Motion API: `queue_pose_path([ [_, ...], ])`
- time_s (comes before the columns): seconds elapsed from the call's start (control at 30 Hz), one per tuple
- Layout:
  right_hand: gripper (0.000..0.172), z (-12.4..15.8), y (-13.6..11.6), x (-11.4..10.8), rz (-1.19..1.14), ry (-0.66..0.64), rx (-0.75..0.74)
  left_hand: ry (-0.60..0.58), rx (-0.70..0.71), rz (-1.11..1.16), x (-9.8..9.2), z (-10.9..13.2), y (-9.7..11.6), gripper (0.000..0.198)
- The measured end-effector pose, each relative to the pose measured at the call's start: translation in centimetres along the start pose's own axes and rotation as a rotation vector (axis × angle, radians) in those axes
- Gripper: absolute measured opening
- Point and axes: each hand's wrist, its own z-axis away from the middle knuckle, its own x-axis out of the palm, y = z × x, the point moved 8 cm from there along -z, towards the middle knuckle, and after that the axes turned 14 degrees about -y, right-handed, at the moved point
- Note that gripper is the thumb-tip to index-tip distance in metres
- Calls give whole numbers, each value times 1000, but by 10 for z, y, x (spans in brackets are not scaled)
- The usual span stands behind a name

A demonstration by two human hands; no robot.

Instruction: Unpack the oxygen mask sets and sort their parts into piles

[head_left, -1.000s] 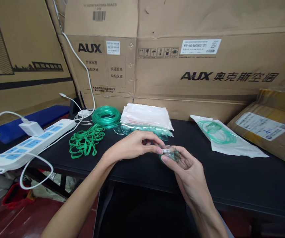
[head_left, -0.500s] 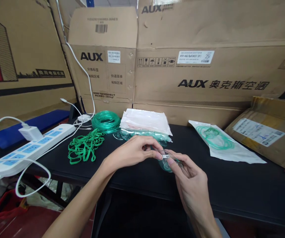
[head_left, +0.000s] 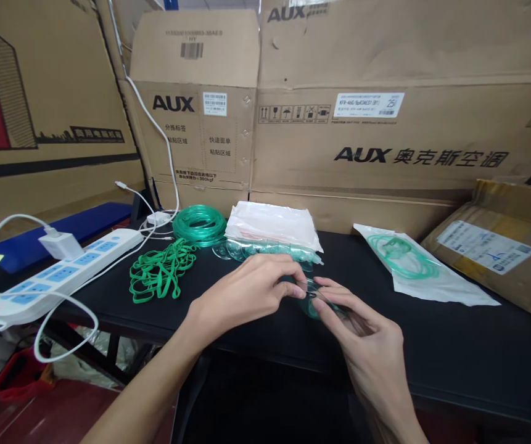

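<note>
Both hands are together above the black table [head_left: 265, 327], around a clear greenish oxygen mask [head_left: 310, 308]. My right hand [head_left: 362, 333] is closed on the mask, its thumb on the near side and the fingers behind, covering much of it. My left hand [head_left: 256, 287] pinches with thumb and fingertips at the mask's upper edge, beside a small nose clip [head_left: 311, 295]. How far the clip is fixed to the mask cannot be made out. Just behind the hands, several clear green masks [head_left: 269, 249] lie in a row before a stack of white packets [head_left: 274, 221].
Left of the masks lie coiled green tubing [head_left: 199, 225] and a heap of green elastic straps [head_left: 161, 271]. A white power strip [head_left: 68, 277] with cables runs along the left. On the right are a packaged tubing set [head_left: 413, 265] and a taped carton [head_left: 501, 240]. Large cartons [head_left: 385, 129] stand behind.
The view has shifted slightly. My right hand has moved a little right and down, and the nose clip, earlier showing its bright flat face, now appears darker and narrower. Both hands stay on the mask.
</note>
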Motion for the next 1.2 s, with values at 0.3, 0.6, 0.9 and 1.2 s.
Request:
queue_pose_path([
  [0.3,8,10,-13,-14,-50,-32,14,120,64,-64,-1,6,39,13],
  [0.6,8,15,3,-2,-286,-132,68,348,187,144,20,24,36,13],
  [0.9,12,17,-3,27,-541,-248,116,351,315,566,34,34,-6,8],
  [1.2,14,18,-4,34,-575,-350,136,256,354,641,35,36,2,17],
])
